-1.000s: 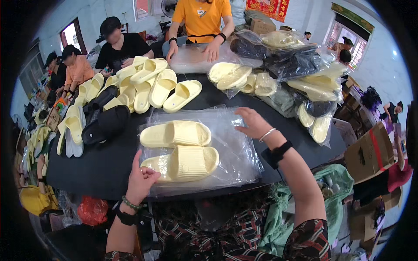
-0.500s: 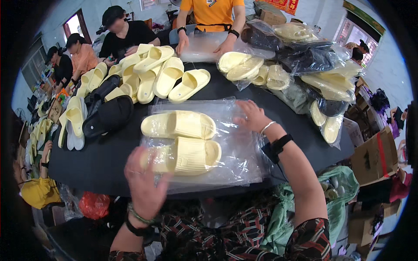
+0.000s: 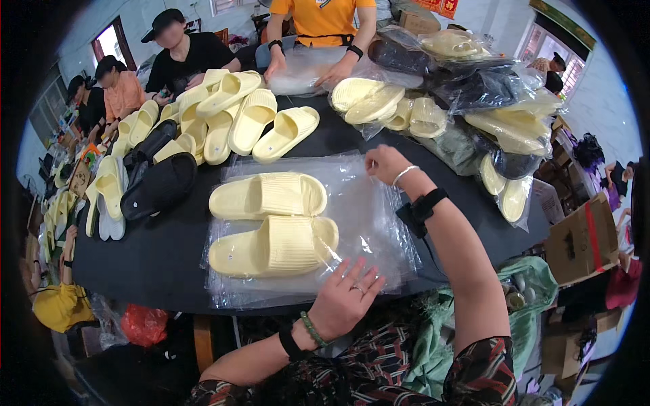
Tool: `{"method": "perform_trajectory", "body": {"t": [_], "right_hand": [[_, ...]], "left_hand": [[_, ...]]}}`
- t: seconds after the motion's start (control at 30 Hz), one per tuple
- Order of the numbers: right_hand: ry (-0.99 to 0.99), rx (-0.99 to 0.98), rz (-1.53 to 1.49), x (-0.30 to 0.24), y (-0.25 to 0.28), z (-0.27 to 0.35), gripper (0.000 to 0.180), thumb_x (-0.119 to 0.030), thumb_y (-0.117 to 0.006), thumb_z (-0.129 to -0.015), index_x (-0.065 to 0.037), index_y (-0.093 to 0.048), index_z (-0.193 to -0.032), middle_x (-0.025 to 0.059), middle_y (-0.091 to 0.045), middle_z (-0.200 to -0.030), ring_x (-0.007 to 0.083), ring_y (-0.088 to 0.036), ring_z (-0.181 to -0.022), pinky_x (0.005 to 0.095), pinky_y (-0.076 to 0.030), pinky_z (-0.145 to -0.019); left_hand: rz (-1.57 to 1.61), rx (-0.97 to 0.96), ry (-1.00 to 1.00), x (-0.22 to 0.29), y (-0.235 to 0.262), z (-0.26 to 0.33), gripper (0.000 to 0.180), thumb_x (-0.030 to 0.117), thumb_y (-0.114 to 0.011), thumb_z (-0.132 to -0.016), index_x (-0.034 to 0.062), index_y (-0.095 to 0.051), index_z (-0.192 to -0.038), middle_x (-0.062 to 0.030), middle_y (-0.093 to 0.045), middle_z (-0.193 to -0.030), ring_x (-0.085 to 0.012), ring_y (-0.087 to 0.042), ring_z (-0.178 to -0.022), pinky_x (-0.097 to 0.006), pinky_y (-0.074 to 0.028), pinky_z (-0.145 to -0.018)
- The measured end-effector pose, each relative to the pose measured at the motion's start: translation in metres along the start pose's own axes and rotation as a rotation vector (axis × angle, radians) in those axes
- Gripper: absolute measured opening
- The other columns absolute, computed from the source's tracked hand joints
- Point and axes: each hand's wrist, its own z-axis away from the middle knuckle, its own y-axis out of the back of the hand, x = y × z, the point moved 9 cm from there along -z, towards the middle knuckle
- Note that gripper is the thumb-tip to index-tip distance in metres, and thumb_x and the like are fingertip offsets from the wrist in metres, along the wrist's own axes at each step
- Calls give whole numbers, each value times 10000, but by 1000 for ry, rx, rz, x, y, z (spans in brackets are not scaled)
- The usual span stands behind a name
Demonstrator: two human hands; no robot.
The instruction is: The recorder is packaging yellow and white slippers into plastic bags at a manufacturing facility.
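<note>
A pair of pale yellow slide slippers (image 3: 288,193) lies side by side, toes to the right, on a stack of clear plastic bags (image 3: 365,216). My left hand (image 3: 344,299) rests at the near edge of the bags, right of the near slipper's toe, its fingers spread and open. My right hand (image 3: 389,164) is at the far right corner of the stack. Its fingers are curled together in a pinch at the edge of the plastic; the fingertips are partly hidden. Shiny film overlaps the near slipper's toe; how far it covers the pair is hard to tell.
Loose yellow slippers (image 3: 288,132) are heaped at the back left beside black slippers (image 3: 162,186). Bagged slippers (image 3: 511,128) pile up at the far right. Across the dark table (image 3: 135,260), a person in orange (image 3: 318,20) handles plastic bags. A cardboard box (image 3: 579,237) stands at right.
My left hand has moved right, from the near slipper's heel to the near edge of the bags. My right hand has closed its fingers at the far corner. The film over the slippers shines less.
</note>
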Motion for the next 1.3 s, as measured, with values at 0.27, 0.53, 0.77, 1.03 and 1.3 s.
{"method": "perform_trajectory", "body": {"t": [0.27, 0.53, 0.77, 1.03, 1.3], "right_hand": [[-20, 281, 110, 4, 9, -4, 276, -109, -702, -778, -81, -629, -1043, 149, -585, -1112, 382, -582, -1076, 476, -502, -895], [277, 178, 60, -80, 36, 76, 906, -390, -799, -765, -74, -341, -1481, 191, -257, -1577, 409, -228, -1465, 535, -307, -1134], [139, -366, 177, -66, -52, 138, 1518, -611, -892, -505, -24, 29, -1560, 254, -17, -1626, 422, -4, -1509, 555, -153, -1195], [91, -372, 160, -65, -58, 139, 1586, -590, -927, -440, -11, 45, -1551, 253, 2, -1628, 399, 43, -1513, 531, -99, -1208], [22, -369, 78, -60, -60, 138, 1552, -734, -822, -522, 10, 73, -1549, 244, 30, -1630, 387, 72, -1513, 514, -49, -1214]], "left_hand": [[69, -9, -7, 6, -35, -7, 435, 147, -526, -883, 49, -596, -1301, -143, -563, -1367, -346, -496, -1318, -519, -371, -1108], [78, -26, 17, 7, -22, -4, 486, 155, -537, -889, 89, -533, -1371, -166, -483, -1437, -332, -395, -1404, -542, -299, -1144], [-160, 453, 346, -44, 112, 45, 437, 161, -722, -809, 10, -631, -1208, -209, -556, -1234, -366, -539, -1110, -496, -397, -976], [387, 349, 985, -208, 112, 154, 615, 375, -676, -934, -72, -456, -1294, -149, -665, -865, -242, -650, -767, -353, -519, -695], [945, 89, 1095, -220, 95, 147, 330, 131, -654, -943, -44, -585, -1214, -50, -661, -801, -89, -614, -704, -225, -485, -654]]}}
